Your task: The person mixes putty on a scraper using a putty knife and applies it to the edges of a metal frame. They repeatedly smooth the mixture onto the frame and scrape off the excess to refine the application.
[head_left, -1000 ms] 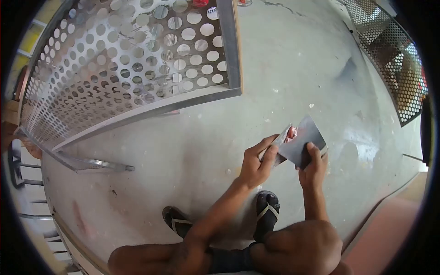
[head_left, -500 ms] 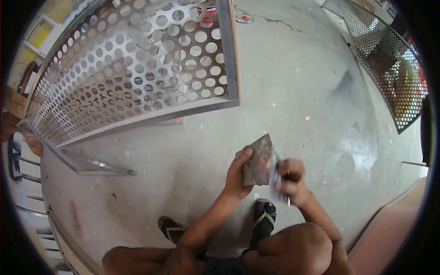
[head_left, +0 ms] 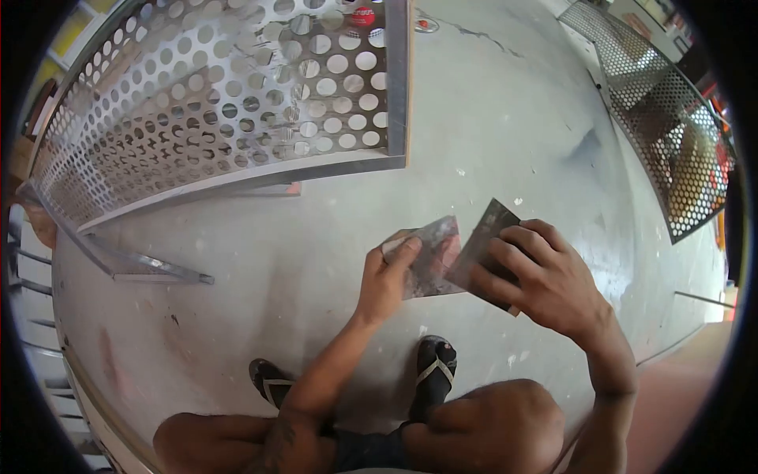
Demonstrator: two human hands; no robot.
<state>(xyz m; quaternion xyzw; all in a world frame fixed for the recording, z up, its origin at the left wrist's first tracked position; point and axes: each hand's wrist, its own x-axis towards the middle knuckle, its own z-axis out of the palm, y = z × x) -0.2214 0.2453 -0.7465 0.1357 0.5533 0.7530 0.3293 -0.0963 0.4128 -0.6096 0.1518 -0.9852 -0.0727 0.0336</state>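
Observation:
In front of my knees, my left hand (head_left: 386,276) grips a flat metal plate (head_left: 433,257) smeared with grey and pinkish paste, its thumb on top. To the right of it, my right hand (head_left: 541,272) is closed on a dark, flat rectangular blade (head_left: 483,254), held at a slant with the fingers spread over its face. The blade's lower left corner is at the right edge of the smeared plate; whether they touch I cannot tell.
A large perforated metal panel (head_left: 398,87) in a frame stands at the upper left. Another perforated sheet (head_left: 667,118) is at the upper right. My sandalled feet (head_left: 434,373) rest on the marked grey floor (head_left: 505,150). White bars line the left edge.
My right hand has moved up and right, turning the blade so its dark face shows. My left hand and the smeared plate have shifted slightly left and tilted. The view has shifted a little.

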